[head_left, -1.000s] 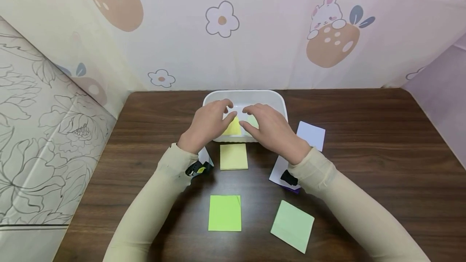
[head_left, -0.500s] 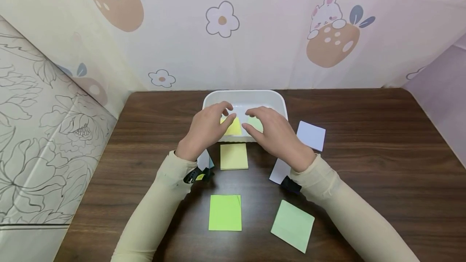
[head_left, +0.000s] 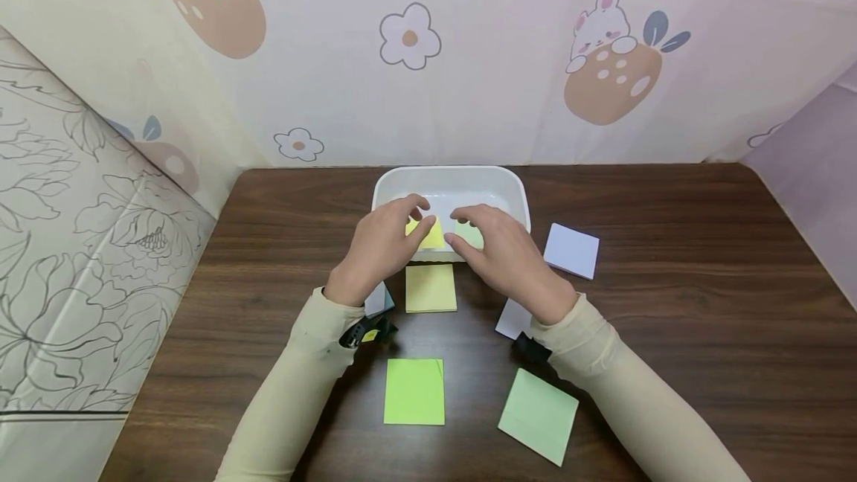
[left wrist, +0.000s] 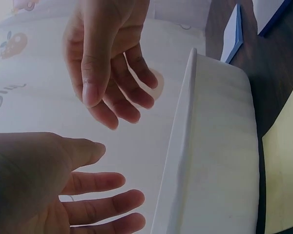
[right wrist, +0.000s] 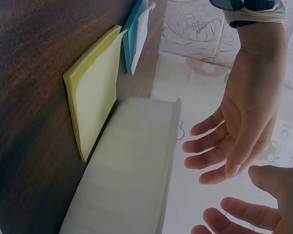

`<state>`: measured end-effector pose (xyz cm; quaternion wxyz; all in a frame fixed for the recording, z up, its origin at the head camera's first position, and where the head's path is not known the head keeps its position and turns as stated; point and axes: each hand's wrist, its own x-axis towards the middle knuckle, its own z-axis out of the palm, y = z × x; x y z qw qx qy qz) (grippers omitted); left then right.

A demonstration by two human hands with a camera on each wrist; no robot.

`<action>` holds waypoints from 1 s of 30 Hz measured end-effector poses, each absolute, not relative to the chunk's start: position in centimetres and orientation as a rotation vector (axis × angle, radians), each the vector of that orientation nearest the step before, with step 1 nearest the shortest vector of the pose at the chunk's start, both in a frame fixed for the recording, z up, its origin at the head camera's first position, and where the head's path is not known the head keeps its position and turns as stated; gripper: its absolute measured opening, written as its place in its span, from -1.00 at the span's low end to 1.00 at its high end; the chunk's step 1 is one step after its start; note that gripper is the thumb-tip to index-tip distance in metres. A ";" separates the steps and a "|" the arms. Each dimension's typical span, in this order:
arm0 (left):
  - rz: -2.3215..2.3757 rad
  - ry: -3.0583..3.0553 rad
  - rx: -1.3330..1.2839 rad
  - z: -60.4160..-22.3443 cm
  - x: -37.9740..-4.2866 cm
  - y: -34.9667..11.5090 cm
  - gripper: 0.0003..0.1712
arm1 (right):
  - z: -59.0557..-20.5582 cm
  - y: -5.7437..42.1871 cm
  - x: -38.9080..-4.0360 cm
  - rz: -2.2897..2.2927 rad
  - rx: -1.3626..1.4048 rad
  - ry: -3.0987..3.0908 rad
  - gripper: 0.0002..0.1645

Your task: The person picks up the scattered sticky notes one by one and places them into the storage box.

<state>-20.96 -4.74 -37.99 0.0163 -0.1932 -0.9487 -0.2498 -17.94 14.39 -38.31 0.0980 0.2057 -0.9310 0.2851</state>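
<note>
Both bare hands hover over the near side of a white plastic tray (head_left: 455, 178), thumbs and fingertips facing each other across a gap. My left hand (head_left: 383, 242), fingers loosely bent, holds nothing; in the left wrist view its fingers (left wrist: 100, 181) spread above the tray rim (left wrist: 180, 131). Equally bare of any object, my right hand (head_left: 504, 251) mirrors it. Inside the tray lie a yellow sticky note pad (head_left: 434, 235) and a pale green one (head_left: 471, 235), each partly covered by a hand. A pale yellow pad (head_left: 431, 288) sits just in front of the tray.
Nearer on the wooden table (head_left: 703, 303) lie a lime green pad (head_left: 414, 391) and a mint green pad (head_left: 538, 416). A lavender pad (head_left: 572, 251) is right of the tray. Another pale pad (head_left: 513, 318) and a blue-edged pad (head_left: 379, 300) are partly hidden by the wrists.
Both hands have drawn back slightly toward the person, baring more of the tray's inside. The pads and tray stay where they were.
</note>
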 end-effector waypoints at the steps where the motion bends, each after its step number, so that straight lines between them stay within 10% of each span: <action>1: -0.778 -2.951 -0.596 -38.0 -20.9 -4.8 -0.59 | -38.4 14.4 -17.9 0.848 0.607 -2.760 -0.52; 30: -0.778 -2.972 -0.581 -39.0 -20.4 -5.4 -0.58 | -40.2 14.7 -17.4 0.889 0.602 -2.776 -0.48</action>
